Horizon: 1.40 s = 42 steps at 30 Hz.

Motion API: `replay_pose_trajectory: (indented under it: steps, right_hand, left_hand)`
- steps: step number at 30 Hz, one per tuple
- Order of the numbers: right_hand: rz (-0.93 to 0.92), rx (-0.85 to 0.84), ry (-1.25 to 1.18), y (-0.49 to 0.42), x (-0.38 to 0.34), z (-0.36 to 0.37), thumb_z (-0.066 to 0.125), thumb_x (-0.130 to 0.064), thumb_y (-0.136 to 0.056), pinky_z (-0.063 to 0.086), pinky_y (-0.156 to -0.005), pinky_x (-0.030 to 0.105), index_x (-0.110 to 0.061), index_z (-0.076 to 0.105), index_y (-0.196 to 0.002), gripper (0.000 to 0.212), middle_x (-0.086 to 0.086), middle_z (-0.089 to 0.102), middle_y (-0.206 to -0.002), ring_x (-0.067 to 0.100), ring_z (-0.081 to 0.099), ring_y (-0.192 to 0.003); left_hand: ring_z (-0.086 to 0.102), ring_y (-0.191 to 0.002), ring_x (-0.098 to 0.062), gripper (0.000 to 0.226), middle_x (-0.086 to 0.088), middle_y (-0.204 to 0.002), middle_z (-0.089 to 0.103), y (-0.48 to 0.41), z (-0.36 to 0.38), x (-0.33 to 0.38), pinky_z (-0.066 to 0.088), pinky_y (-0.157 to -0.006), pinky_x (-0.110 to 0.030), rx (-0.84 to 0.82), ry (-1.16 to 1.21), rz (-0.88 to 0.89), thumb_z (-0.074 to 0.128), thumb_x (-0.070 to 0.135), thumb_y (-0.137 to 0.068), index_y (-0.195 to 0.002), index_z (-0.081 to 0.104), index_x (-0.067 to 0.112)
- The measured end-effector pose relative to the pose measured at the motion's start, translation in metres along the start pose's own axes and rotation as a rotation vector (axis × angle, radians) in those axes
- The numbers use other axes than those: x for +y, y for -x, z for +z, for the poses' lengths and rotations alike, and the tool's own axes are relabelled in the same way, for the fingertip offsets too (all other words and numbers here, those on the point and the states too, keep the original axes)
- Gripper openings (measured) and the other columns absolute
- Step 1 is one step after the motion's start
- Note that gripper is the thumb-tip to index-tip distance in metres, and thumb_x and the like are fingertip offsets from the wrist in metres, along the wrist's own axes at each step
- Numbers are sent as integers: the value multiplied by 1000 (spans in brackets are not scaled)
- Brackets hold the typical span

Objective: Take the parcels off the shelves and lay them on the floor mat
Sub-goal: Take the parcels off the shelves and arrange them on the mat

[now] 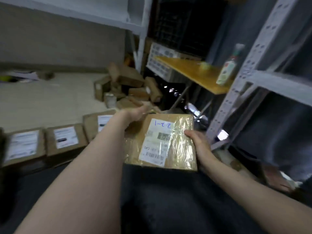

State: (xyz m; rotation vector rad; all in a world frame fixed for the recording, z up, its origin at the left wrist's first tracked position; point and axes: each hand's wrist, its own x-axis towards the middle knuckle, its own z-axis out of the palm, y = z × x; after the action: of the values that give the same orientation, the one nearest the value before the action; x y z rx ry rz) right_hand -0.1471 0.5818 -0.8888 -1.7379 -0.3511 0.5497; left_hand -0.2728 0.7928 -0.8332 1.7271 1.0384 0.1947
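Beside metal shelving (pixel 232 97), taped parcel (pixel 160 142) held low: right hand (pixel 200 142) grips right edge, left hand (pixel 136 113) spread at far corner (likely light, stiff; tape slick, so hold by edges).

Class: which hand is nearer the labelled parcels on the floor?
Left. The left hand is by the floor parcels, at a corner of the held parcel; the right hand grips its opposite edge.
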Motion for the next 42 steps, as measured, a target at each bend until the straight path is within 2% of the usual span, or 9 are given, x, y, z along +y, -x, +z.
replay_pose_trajectory:
  steps: [5, 8, 11, 14, 18, 29, 33, 37, 42]
  right_hand:
    - [258, -415, 110, 10, 53, 111, 65, -72, -54, 52, -98, 47, -27, 73, -108, 70, 5, 77, -98, 29, 73, -94]
    - [343, -582, 265, 25, 76, 159, 58, -78, -68, 56, -88, 43, -31, 73, -104, 61, 0, 78, -91, 26, 71, -94]
    - [354, -707, 335, 48, 102, 190, 59, -62, -85, 56, -89, 51, -31, 66, -109, 40, 0, 75, -102, 24, 69, -99]
    - [348, -757, 508, 69, 125, 198, 68, -52, -83, 57, -90, 50, -31, 57, -115, 40, -3, 72, -106, 21, 70, -97]
    - [429, -887, 607, 74, 126, 191, 69, -54, -84, 61, -60, 45, -28, 57, -110, 39, 1, 69, -106, 23, 70, -93]
    - [587, -693, 176, 77, 122, 235, 61, -22, -97, 62, -68, 43, -10, 46, -136, 43, 13, 63, -117, 40, 67, -103]
    - [501, -674, 71, 75, 114, 253, 61, -15, -96, 58, -70, 36, -19, 38, -148, 57, -1, 59, -94, 32, 66, -96]
    - [404, -645, 107, 62, 105, 260, 63, -13, -93, 58, -84, 47, -16, 38, -150, 62, 5, 66, -110, 24, 65, -98]
    - [437, -649, 152, 57, 100, 251, 66, -13, -89, 58, -61, 39, -14, 61, -111, 23, 6, 65, -102, 25, 65, -96]
  left_hand:
    - [45, -133, -34, 74, -12, -148, 45, -6, -50, -114, 39, -104, -43, 319, -396, -258, 39, 64, -93, -147, 40, 13]
    - [57, -116, -32, 76, -11, -129, 60, 22, -63, -199, 40, -82, -39, 490, -371, -488, 34, 69, -88, -131, 55, 10]
    - [58, -114, -34, 79, -13, -126, 60, 52, -62, -275, 43, -85, -38, 583, -283, -643, 34, 70, -90, -131, 52, 5]
    - [56, -116, -37, 77, -15, -129, 57, 57, -72, -304, 39, -81, -39, 636, -296, -671, 36, 68, -90, -133, 45, 5]
    - [56, -118, -35, 66, -15, -131, 56, 39, -82, -297, 41, -81, -38, 626, -435, -609, 37, 59, -96, -134, 43, 5]
    - [58, -107, -38, 49, -17, -116, 62, 5, -94, -259, 47, -91, -47, 817, -314, -240, 42, 47, -96, -120, 49, 5]
    - [47, -122, -37, 56, -17, -133, 52, 13, -102, -271, 39, -102, -49, 747, -380, -263, 42, 49, -95, -130, 45, 5]
    - [35, -135, -34, 68, -15, -147, 39, 23, -104, -290, 31, -108, -49, 662, -594, -302, 44, 53, -94, -144, 34, 8]
    - [34, -133, -40, 76, -19, -146, 36, 26, -104, -293, 30, -108, -55, 649, -546, -397, 48, 61, -88, -145, 31, 13]
